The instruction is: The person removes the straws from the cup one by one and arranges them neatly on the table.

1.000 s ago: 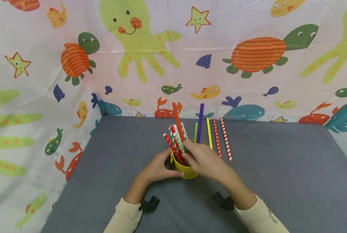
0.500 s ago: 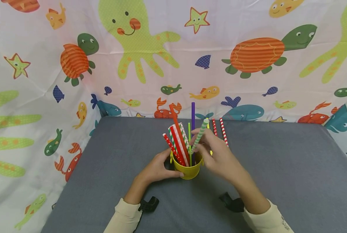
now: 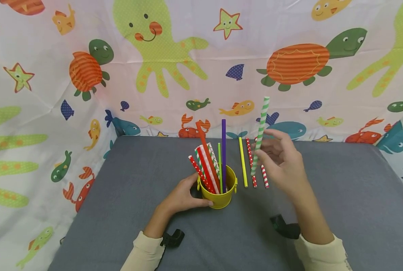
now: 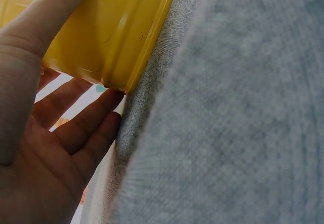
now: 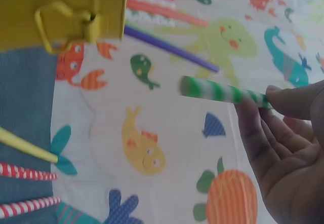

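A green-and-white striped paper straw (image 3: 262,122) is pinched between the thumb and fingers of my right hand (image 3: 287,167), raised to the right of the bucket. In the right wrist view, the lower end of this straw (image 5: 212,90) points toward the bucket's side. My left hand (image 3: 181,195) holds the small yellow bucket (image 3: 220,202) from the left, thumb across its front. The left wrist view has the fingers (image 4: 83,125) around the far side of the bucket (image 4: 101,36). Several straws stand in the bucket, including a purple straw (image 3: 223,150) and an orange-red straw (image 3: 205,145).
On the grey cloth right of the bucket lie a yellow straw (image 3: 243,163), a red straw with white dots (image 3: 254,182) and a red-and-white striped straw (image 3: 265,178), side by side. A sea-animal curtain (image 3: 221,49) hangs behind.
My right hand has drawn the green-and-white striped straw out of the bucket and carried it up and right. The purple straw leans less. My left hand stays on the bucket.
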`<state>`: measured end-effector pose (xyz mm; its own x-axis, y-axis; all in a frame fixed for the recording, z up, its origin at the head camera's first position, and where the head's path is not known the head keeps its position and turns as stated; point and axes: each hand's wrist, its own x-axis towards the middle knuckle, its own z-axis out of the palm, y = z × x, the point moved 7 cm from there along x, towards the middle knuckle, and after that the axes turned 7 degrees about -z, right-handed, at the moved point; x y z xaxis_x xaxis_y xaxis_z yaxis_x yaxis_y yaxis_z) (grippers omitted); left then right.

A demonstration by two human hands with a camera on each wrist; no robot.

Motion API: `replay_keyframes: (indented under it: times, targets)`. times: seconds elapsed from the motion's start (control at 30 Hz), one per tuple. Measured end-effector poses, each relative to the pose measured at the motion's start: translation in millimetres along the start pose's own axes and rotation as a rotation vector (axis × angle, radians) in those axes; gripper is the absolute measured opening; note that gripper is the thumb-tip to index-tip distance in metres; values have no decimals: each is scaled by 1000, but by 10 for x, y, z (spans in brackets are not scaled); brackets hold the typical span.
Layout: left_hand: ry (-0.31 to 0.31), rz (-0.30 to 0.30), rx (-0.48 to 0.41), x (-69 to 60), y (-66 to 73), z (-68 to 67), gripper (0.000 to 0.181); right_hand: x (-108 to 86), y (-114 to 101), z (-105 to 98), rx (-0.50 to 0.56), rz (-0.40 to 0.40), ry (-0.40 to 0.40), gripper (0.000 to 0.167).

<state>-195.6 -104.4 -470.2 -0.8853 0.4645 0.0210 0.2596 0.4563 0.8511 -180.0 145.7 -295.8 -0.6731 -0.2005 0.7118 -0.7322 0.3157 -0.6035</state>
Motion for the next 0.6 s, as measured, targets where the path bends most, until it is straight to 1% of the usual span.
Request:
replay_keyframes:
  times: [0.07, 0.17, 0.23, 0.3, 0.47, 0.6]
  targets:
    - [0, 0, 2, 0, 2, -1, 86, 4, 50, -83, -59, 16, 48, 50]
    - [5, 5, 8, 0, 2, -2, 87, -6, 146, -175, -143, 35, 94, 33]
    - [4, 7, 9, -1, -2, -2, 87, -19, 220, -218, -185, 47, 110, 22]
    - [2, 9, 5, -1, -5, -1, 86, -41, 308, -247, -237, 73, 111, 16]
    - [-1, 11, -4, 0, -17, 0, 86, -110, 514, -290, -354, 143, 98, 14]
    - [2, 13, -1, 0, -19, -3, 86, -160, 660, -294, -415, 210, 56, 17]
